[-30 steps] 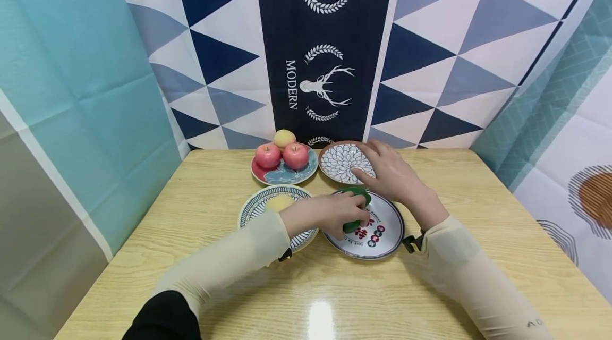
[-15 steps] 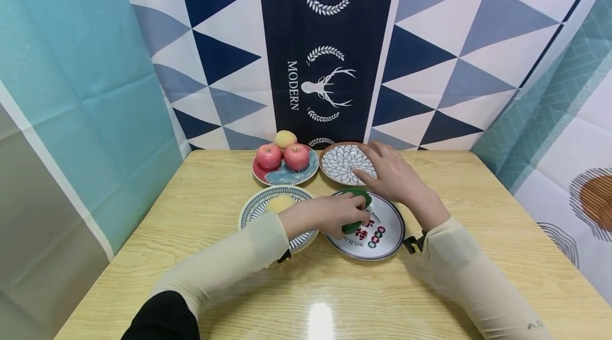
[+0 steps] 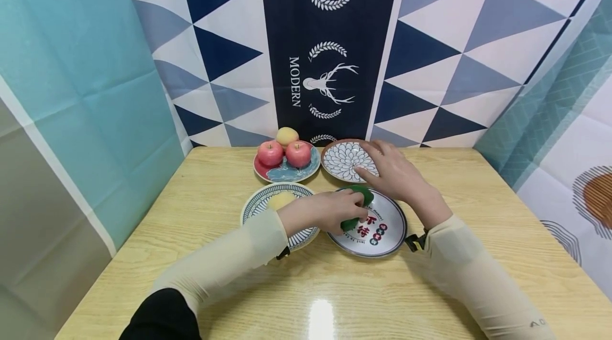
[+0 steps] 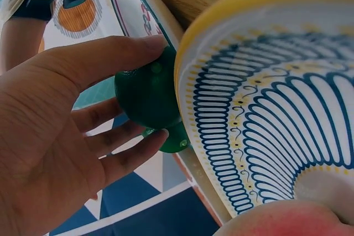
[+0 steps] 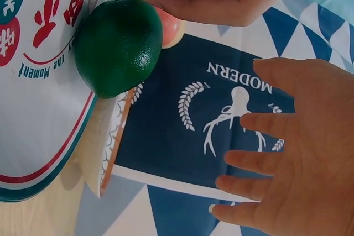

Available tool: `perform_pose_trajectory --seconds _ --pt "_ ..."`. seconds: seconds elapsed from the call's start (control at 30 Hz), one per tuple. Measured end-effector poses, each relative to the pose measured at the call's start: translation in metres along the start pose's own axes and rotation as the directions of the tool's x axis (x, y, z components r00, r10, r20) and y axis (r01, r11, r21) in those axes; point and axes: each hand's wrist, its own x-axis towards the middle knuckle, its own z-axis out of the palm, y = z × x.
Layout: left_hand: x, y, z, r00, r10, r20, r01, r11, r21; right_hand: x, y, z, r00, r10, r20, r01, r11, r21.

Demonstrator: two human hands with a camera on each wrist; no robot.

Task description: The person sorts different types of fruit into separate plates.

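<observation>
My left hand reaches over the white plate with red characters and holds a dark green lime between thumb and fingers. Behind it on the same plate lies a second green lime, close to the first. My right hand, fingers spread and holding nothing, hovers above the back right of that plate. It partly overlaps the brown-rimmed flower-patterned plate in the head view. Under my left wrist, the blue-patterned plate with a yellow rim bears a yellow fruit, pink on its other side.
At the back left stands a red and blue plate with two red apples and a yellow fruit. The four-plate group sits close together on the wooden table. A patterned cloth hangs along the table's back edge.
The head view has shifted slightly. Both hands stay in nearly the same place, the left still at the lime and the right still hovering.
</observation>
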Motion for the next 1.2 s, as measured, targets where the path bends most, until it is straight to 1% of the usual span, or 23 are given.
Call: perform_pose_trajectory --seconds 0.13,0.3,0.4,0.47,0.57,0.63,0.8,0.93,1.03,1.13,1.2 --pt "-0.001 -0.001 -0.001 1.0 0.002 -0.005 -0.002 1.0 -0.008 0.0 0.0 0.0 1.0 0.007 0.004 -0.007 1.0 0.001" --pt "-0.006 -0.004 -0.004 0.999 0.012 -0.03 -0.013 0.999 -0.035 0.0 0.0 0.0 1.0 0.007 -0.001 -0.007 1.0 0.0" --pt "-0.011 -0.008 -0.006 0.997 0.019 -0.072 -0.024 0.998 -0.06 0.001 -0.001 0.001 1.0 0.007 0.002 -0.007 1.0 -0.003" --pt "-0.014 -0.012 -0.01 0.993 0.026 -0.115 -0.035 0.996 -0.076 0.001 -0.001 0.002 1.0 0.005 0.005 -0.005 1.0 -0.006" --pt "-0.022 -0.017 -0.017 0.985 0.03 -0.172 -0.046 0.995 -0.094 0.001 -0.001 0.003 1.0 0.0 0.004 0.001 1.0 -0.011" --pt "-0.027 -0.021 -0.023 0.98 0.022 -0.196 -0.044 0.993 -0.109 0.001 -0.001 0.004 1.0 -0.003 0.002 0.003 1.0 -0.015" --pt "-0.044 -0.035 -0.032 0.968 -0.019 -0.252 -0.017 0.99 -0.142 0.001 0.0 0.006 1.0 0.002 0.013 -0.002 1.0 -0.019" --pt "-0.058 -0.048 -0.032 0.956 -0.08 -0.283 0.041 0.989 -0.14 0.001 0.001 0.008 1.0 0.009 0.022 -0.008 1.0 -0.017" --pt "-0.066 -0.06 -0.031 0.946 -0.136 -0.296 0.092 0.983 -0.158 0.001 0.001 0.01 1.0 0.009 0.023 -0.009 1.0 -0.019" --pt "-0.074 -0.073 -0.03 0.93 -0.186 -0.318 0.13 0.974 -0.187 0.002 0.001 0.009 1.0 0.006 0.025 -0.005 1.0 -0.02" --pt "-0.079 -0.082 -0.028 0.916 -0.214 -0.339 0.148 0.966 -0.212 0.002 0.001 0.009 1.0 0.007 0.026 -0.006 1.0 -0.021"
